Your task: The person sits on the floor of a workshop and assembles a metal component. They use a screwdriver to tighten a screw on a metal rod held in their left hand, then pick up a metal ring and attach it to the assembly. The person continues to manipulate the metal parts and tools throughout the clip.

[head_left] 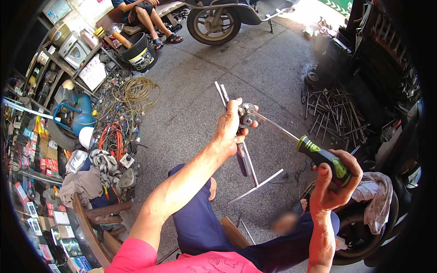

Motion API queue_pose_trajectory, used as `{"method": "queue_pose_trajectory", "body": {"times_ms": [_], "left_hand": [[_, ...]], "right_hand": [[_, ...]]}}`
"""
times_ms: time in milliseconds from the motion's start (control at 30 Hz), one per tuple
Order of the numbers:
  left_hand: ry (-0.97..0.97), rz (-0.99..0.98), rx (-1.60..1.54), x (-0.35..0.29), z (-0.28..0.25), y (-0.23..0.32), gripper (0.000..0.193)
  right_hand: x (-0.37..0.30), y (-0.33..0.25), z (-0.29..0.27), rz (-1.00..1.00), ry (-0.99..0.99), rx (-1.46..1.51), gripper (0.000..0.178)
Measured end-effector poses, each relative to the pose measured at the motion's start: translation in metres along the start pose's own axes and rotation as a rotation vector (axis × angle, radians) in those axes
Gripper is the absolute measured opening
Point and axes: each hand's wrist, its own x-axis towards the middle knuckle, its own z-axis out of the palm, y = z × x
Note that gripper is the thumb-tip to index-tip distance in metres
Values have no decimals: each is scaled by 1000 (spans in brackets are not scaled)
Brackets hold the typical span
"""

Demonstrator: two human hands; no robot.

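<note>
My left hand is raised in front of me, closed round a small metal part with round knobs on its face. Two thin pale rods stick out above that hand. Below it slants a T-handle wrench with a long crossbar, beside a dark flat piece; the fingers hide how these are held. My right hand grips a screwdriver by its black and green handle. Its steel shaft points up and left, the tip at or close to the metal part; exact contact cannot be made out.
A pile of metal rods lies at the right, near a tyre draped with a rag. Cables and hoses spread at the left, by a black bucket. A scooter wheel and a seated person's legs are at the far side.
</note>
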Motion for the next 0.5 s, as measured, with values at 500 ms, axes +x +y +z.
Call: {"method": "queue_pose_trajectory", "body": {"times_ms": [500], "left_hand": [[-135, -4, -170, 0, -7, 2, 55]], "right_hand": [[2, -1, 0, 40, 47, 15, 47]]}}
